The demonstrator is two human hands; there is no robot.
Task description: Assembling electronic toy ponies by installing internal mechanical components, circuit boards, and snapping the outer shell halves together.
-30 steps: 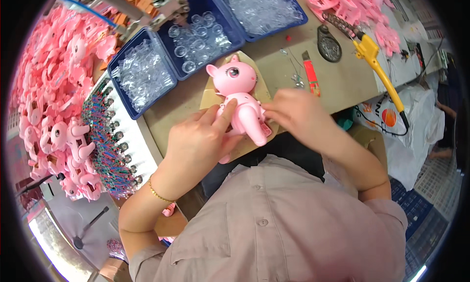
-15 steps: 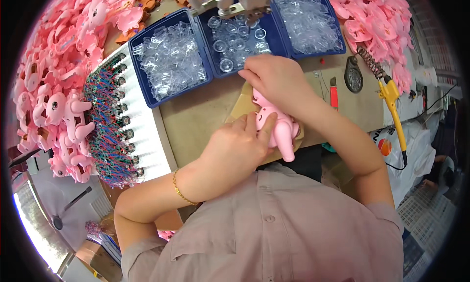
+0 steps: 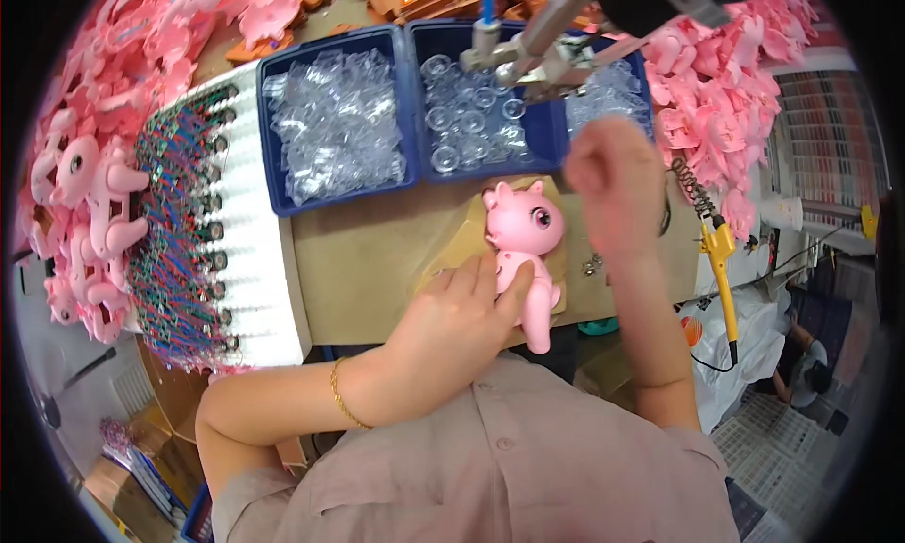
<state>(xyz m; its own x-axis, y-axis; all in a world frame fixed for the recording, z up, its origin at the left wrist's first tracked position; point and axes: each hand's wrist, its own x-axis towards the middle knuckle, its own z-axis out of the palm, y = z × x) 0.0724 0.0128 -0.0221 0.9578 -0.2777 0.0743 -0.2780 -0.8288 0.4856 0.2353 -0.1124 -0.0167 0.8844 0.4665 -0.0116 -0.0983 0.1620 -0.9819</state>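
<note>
A pink plastic toy animal (image 3: 525, 219) with a big dark eye lies face up on a tan board (image 3: 468, 232) on the bench. My left hand (image 3: 462, 303) is closed round its body, thumb and fingers on either side of the torso. My right hand (image 3: 617, 180) is raised to the right of the toy's head, apart from it, in front of the right-hand blue bin. Its fingers look curled but are smeared by motion, and I cannot make out anything in them. Clear plastic pieces (image 3: 339, 128) and round clear caps (image 3: 471, 119) fill the blue bins (image 3: 412, 171) beyond the toy.
A metal fixture (image 3: 542, 67) hangs over the bins. Wired parts (image 3: 189, 241) stand in a white foam tray (image 3: 269, 288) on the left. Pink shells (image 3: 104, 119) pile up at left and right. A yellow-handled soldering iron (image 3: 721, 260) hangs at right beside a spring.
My right hand has lifted off the toy's head and moved right, uncovering the eye. My left hand keeps its hold. The view has shifted a little.
</note>
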